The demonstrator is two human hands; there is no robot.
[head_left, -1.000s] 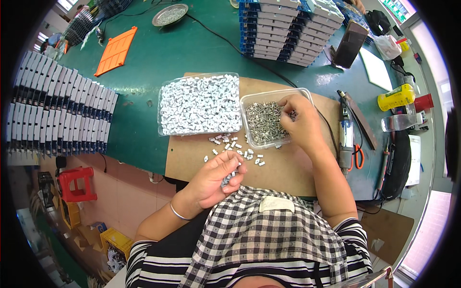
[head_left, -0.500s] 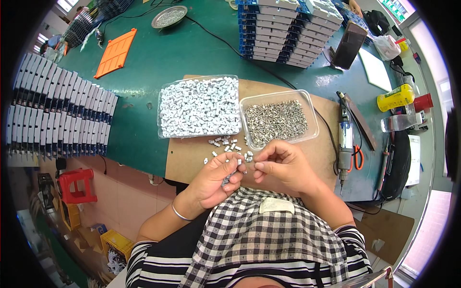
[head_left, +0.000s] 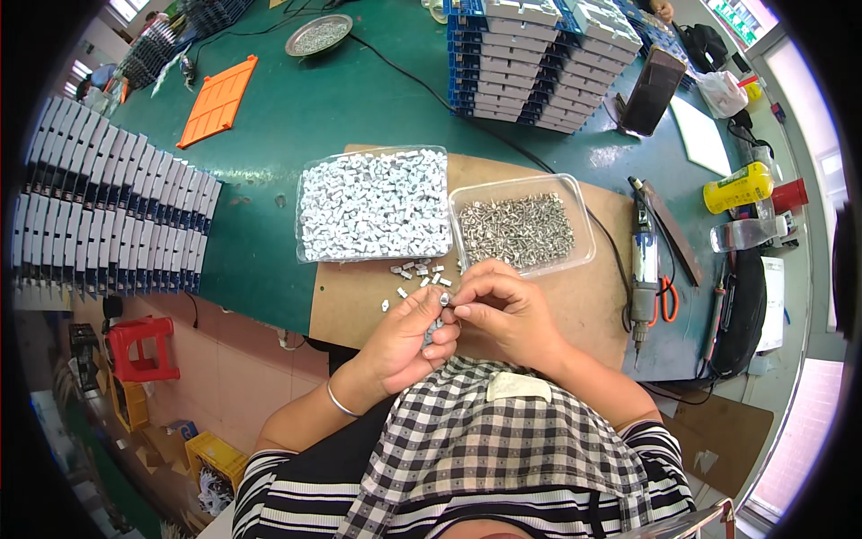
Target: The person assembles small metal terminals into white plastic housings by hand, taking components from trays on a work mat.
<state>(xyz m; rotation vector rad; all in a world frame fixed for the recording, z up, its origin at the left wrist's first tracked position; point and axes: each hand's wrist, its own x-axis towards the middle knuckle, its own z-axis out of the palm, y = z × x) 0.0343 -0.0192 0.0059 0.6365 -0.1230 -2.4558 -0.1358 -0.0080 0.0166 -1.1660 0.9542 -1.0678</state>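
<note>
Between the thumb and forefinger of my left hand (head_left: 395, 349) is a small white plastic piece (head_left: 444, 299). More small grey-white pieces (head_left: 432, 333) sit in its curled fingers. My right hand (head_left: 514, 322) is closed in a pinch, its fingertips right against that held piece; whatever it grips is hidden or too small to name. Just beyond my hands, loose white pieces (head_left: 422, 269) lie on a brown board (head_left: 350, 310). On this board stand a clear tray heaped with white pieces (head_left: 373, 207) and, to its right, a clear tub (head_left: 582, 235) of small metal screws (head_left: 516, 229).
Stacked blue-and-white modules stand at left (head_left: 117, 211) and far centre (head_left: 530, 67). An electric screwdriver (head_left: 644, 269), orange-handled scissors (head_left: 666, 301) and a yellow bottle (head_left: 738, 187) lie at right. A phone (head_left: 653, 90), an orange panel (head_left: 218, 101) and a metal dish (head_left: 319, 34) are farther back.
My right hand has moved left and closed in on the white piece in my left hand. A gap showed between the two hands before. My left hand has barely shifted.
</note>
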